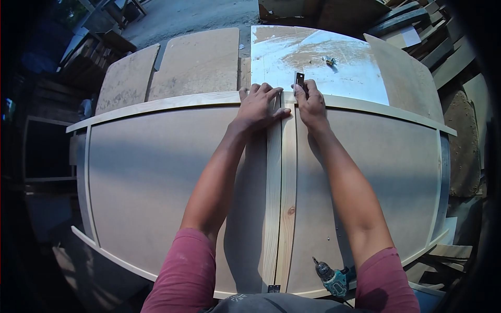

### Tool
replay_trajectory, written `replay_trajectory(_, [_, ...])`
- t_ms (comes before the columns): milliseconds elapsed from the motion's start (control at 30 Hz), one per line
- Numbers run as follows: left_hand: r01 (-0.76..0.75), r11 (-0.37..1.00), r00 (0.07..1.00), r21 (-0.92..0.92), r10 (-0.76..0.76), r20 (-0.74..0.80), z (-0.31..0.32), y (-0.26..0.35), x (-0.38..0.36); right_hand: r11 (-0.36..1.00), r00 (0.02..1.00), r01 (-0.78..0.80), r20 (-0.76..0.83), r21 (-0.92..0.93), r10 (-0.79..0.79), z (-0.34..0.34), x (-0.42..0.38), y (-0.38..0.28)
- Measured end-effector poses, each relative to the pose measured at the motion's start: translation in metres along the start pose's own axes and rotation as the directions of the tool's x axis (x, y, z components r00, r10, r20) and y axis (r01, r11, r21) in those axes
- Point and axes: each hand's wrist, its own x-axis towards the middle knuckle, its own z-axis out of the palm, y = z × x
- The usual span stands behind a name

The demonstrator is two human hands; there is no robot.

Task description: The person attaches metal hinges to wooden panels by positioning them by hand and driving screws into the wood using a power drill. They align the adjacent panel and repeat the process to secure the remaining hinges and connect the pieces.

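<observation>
Nearest, at six o'clock, a small dark metal fitting [274, 288] sits at the near end of the seam between two pale wooden strips, the left strip [273, 208] and the right strip [288, 182]. At five o'clock, a teal-and-black power drill [334, 279] lies on its side, near the panel edge. In my judgement, a pull on the panel or a bump from the right arm could make it slide off. A tiny loose piece [328, 238] on the wide brown right-hand panel [365, 172] could roll away if this surface shakes.

Farther, at twelve o'clock, the left hand [258, 107] is spread over the far end of the seam, fingers apart, and it seems to grasp nothing. If its pressure is uneven, the strips might shift and the seam lose its line. Between one and two o'clock, the right hand [313, 107] pinches a dark flat metal plate with holes [300, 78]. The plate stands upright, just beyond the pale far rail [360, 105], to the right of the left hand; a loose pinch could drop it. Beyond both hands, at one o'clock, a small pile of metal pieces [330, 61] rests on a stained white board [349, 47].
</observation>
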Motion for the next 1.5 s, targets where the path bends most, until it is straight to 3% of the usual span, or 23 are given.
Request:
replay_trajectory(67, [0.075, 0.997, 0.991, -0.034, -0.070, 0.113, -0.011, 0.002, 0.008, 0.999, 1.000, -0.008, 0.018, 0.036, 0.008, 0.000, -0.001, -0.004])
replay_trajectory(267, [0.105, 0.994, 0.988, -0.024, -0.101, 0.117, -0.010, 0.002, 0.014, 0.962, 0.990, 0.135, 0.060, -0.236, -0.124, 0.000, -0.002, -0.002])
replay_trajectory(367, [0.126, 0.991, 0.982, -0.041, -0.119, 0.144, -0.012, 0.003, 0.015, 0.962, 0.988, 0.133, 0.109, -0.237, -0.110, -0.003, 0.000, -0.008])
replay_trajectory(533, [0.141, 0.989, 0.980, -0.042, -0.134, 0.147, -0.014, 0.004, 0.014, 0.947, 0.973, 0.003, 0.219, -0.322, 0.072, -0.015, 0.012, -0.021])
replay_trajectory(600, [0.136, 0.990, 0.980, -0.024, -0.131, 0.149, -0.009, 0.002, 0.014, 0.955, 0.973, 0.030, 0.228, -0.294, 0.040, -0.014, 0.015, -0.005])
replay_trajectory(667, [0.116, 0.993, 0.992, -0.027, -0.114, 0.058, -0.001, -0.003, 0.013, 0.973, 0.968, 0.065, 0.252, -0.221, -0.008, -0.018, 0.015, -0.002])
replay_trajectory(867, [0.126, 0.991, 0.986, -0.036, -0.122, 0.111, -0.003, -0.002, 0.015, 0.957, 0.968, -0.006, 0.239, -0.290, 0.078, -0.015, 0.015, -0.007])
replay_trajectory(967, [0.076, 0.997, 0.996, 0.008, -0.076, 0.036, 0.001, -0.004, 0.012, 0.989, 0.986, -0.044, 0.152, -0.140, 0.066, -0.012, 0.017, -0.010])
replay_trajectory(1067, [0.056, 0.997, 0.997, -0.057, -0.059, -0.047, 0.008, -0.007, 0.000, 0.997, 0.997, 0.057, 0.045, -0.057, -0.054, -0.010, 0.009, -0.018])
replay_trajectory(1133, [-0.093, 0.984, 0.967, -0.152, 0.053, -0.249, 0.012, -0.010, -0.007, 0.971, 0.983, -0.100, 0.170, 0.219, 0.062, -0.009, 0.008, -0.030])
replay_trajectory(1167, [-0.135, 0.955, 0.935, -0.264, 0.035, -0.352, 0.014, -0.013, -0.008, 0.936, 0.970, -0.141, 0.236, 0.324, 0.064, -0.011, 0.003, -0.034])
replay_trajectory(1200, [-0.139, 0.954, 0.934, -0.267, 0.036, -0.355, 0.016, -0.017, -0.007, 0.937, 0.970, -0.138, 0.233, 0.319, 0.064, -0.011, 0.002, -0.033])
replay_trajectory(1267, [-0.068, 0.891, 0.849, -0.448, -0.184, -0.495, 0.022, -0.025, -0.009, 0.914, 0.933, -0.161, 0.361, 0.371, 0.018, -0.010, 0.000, -0.032])
replay_trajectory(1333, [0.000, 0.899, 0.826, -0.438, -0.247, -0.507, 0.019, -0.018, -0.010, 0.909, 0.827, -0.382, 0.500, 0.166, 0.257, -0.011, -0.005, -0.038])
replay_trajectory(1400, [0.041, 0.965, 0.908, -0.259, -0.144, -0.393, 0.016, -0.013, -0.011, 0.971, 0.890, -0.237, 0.391, -0.043, 0.234, -0.008, -0.004, -0.037])
replay_trajectory(1433, [0.041, 0.970, 0.923, -0.239, -0.128, -0.364, 0.015, -0.013, -0.010, 0.970, 0.887, -0.238, 0.395, -0.052, 0.239, -0.009, -0.004, -0.037])
replay_trajectory(1500, [0.022, 0.976, 0.930, -0.218, -0.100, -0.355, 0.011, -0.010, -0.013, 0.950, 0.916, -0.182, 0.307, -0.252, 0.257, -0.014, -0.006, -0.041])
